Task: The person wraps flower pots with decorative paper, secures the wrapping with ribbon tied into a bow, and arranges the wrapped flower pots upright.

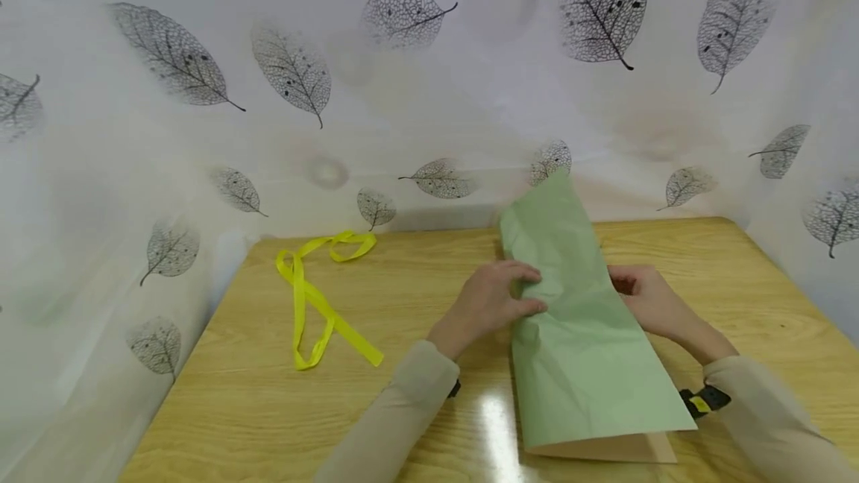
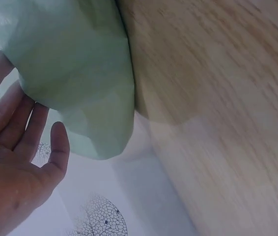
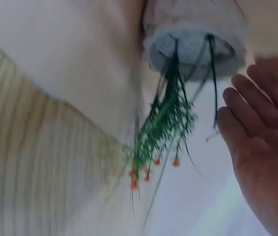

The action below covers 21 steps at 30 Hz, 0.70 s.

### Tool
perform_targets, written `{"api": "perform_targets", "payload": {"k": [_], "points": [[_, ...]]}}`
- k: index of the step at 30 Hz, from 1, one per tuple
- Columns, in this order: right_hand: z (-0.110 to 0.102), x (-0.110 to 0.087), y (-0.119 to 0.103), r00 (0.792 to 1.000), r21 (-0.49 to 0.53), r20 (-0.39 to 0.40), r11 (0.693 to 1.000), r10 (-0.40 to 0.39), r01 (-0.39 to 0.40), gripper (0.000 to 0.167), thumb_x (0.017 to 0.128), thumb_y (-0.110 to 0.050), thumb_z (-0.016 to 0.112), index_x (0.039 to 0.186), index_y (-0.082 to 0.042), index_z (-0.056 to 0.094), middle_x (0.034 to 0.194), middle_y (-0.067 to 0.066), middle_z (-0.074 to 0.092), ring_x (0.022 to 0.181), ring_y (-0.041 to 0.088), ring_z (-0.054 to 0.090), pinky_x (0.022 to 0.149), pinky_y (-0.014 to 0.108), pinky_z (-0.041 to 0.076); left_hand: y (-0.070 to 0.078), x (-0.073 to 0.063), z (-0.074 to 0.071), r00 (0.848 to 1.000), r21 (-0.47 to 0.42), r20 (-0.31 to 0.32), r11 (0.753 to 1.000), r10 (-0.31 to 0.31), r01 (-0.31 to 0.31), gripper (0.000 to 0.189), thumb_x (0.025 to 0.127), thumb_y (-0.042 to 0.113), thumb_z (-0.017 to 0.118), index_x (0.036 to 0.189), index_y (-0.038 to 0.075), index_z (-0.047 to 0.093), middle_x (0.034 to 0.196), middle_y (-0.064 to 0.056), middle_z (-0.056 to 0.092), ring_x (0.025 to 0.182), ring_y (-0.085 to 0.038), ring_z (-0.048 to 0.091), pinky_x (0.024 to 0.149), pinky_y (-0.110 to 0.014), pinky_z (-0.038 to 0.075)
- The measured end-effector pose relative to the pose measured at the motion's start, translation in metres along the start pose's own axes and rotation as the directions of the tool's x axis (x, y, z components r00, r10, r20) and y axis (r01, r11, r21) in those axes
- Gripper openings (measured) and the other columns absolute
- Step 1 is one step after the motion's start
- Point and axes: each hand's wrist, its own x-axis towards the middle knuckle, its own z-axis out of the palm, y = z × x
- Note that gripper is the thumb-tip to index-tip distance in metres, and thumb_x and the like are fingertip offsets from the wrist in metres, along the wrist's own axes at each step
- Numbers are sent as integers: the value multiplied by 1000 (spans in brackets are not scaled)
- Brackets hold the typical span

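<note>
A sheet of green wrapping paper (image 1: 584,364) stands folded over on the table, its pale inner side (image 3: 70,59) showing in the right wrist view. My left hand (image 1: 490,297) touches the paper's left side with extended fingers, the thumb held apart from them. At the right edge, my right hand (image 1: 654,304) reaches in behind the sheet, so its fingertips are hidden in the head view. The right wrist view shows that hand with fingers outstretched beside a whitish pot (image 3: 193,17). Green stems with small orange-red flowers (image 3: 166,118) come out of the pot. The paper hides both in the head view.
A yellow ribbon (image 1: 349,330) lies in loose loops on the left part of the wooden table (image 1: 221,401). Behind the table hangs a white cloth (image 1: 436,103) printed with dark leaves. The paper's upper end rises in front of this cloth.
</note>
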Motion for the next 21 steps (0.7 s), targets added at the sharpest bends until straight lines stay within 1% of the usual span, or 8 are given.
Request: {"api": "perform_targets", "payload": {"k": [1, 3, 6, 8, 11, 13, 17, 21], "points": [[-5, -2, -1, 999, 34, -26, 999, 35, -34, 18, 102, -7, 59, 107, 4, 73, 86, -27, 68, 72, -5, 62, 61, 20, 54, 1, 0, -1, 1000, 2, -1, 1000, -2, 2, 42, 86, 34, 83, 122, 14, 73, 129, 2, 72, 127, -15, 64, 112, -26, 45], [-13, -5, -5, 994, 115, -66, 990, 92, -84, 27, 106, -11, 54, 115, 7, 71, 96, -24, 72, 80, -1, 69, 67, 22, 59, 1, 0, -1, 1000, 9, 0, 1000, -4, 4, 41, 86, 34, 83, 121, 14, 73, 129, 2, 72, 126, -15, 64, 112, -26, 45], [-22, -9, -14, 986, 168, -68, 976, 154, -141, 31, 109, -17, 50, 104, 4, 72, 89, -14, 74, 78, 7, 71, 68, 27, 60, 1, 1, -2, 1000, 9, 7, 1000, -13, 13, 41, 87, 34, 83, 121, 13, 73, 129, 2, 72, 127, -15, 64, 112, -26, 45], [-23, -11, -19, 984, 143, -33, 976, 173, -167, 31, 109, -19, 51, 96, 0, 72, 83, -8, 72, 72, 12, 69, 64, 31, 59, 2, 1, -3, 1000, 9, 12, 1000, -19, 19, 41, 86, 34, 83, 121, 13, 73, 129, 2, 72, 127, -16, 64, 112, -27, 46], [-21, -13, -24, 982, 44, -9, 981, 187, -187, 23, 106, -20, 58, 94, -6, 73, 75, -6, 67, 66, 14, 66, 61, 31, 57, 3, 1, -5, 1000, 30, 15, 999, -27, 26, 41, 86, 34, 83, 121, 15, 73, 129, 3, 72, 126, -15, 64, 112, -27, 46], [-20, -14, -25, 982, 8, -10, 982, 188, -188, 22, 105, -19, 59, 93, -7, 72, 73, -7, 66, 65, 14, 65, 61, 30, 56, 5, 2, -6, 999, 33, 19, 999, -31, 30, 40, 86, 34, 83, 121, 15, 74, 129, 3, 72, 125, -15, 64, 111, -26, 46], [-20, -16, -24, 974, 42, -40, 974, 223, -221, 30, 108, -21, 54, 92, -2, 70, 75, -6, 66, 65, 14, 64, 58, 30, 57, 7, 3, -6, 999, 39, 34, 999, -35, 33, 40, 87, 34, 83, 120, 15, 74, 129, 4, 72, 124, -15, 65, 110, -25, 47], [-21, -17, -28, 968, 66, -29, 967, 248, -246, 38, 110, -28, 49, 96, 0, 70, 79, -3, 66, 68, 14, 64, 58, 30, 57, 8, 2, -7, 999, 79, 33, 996, -30, 28, 40, 87, 37, 82, 120, 16, 74, 128, 5, 72, 124, -13, 65, 109, -23, 47]]}}
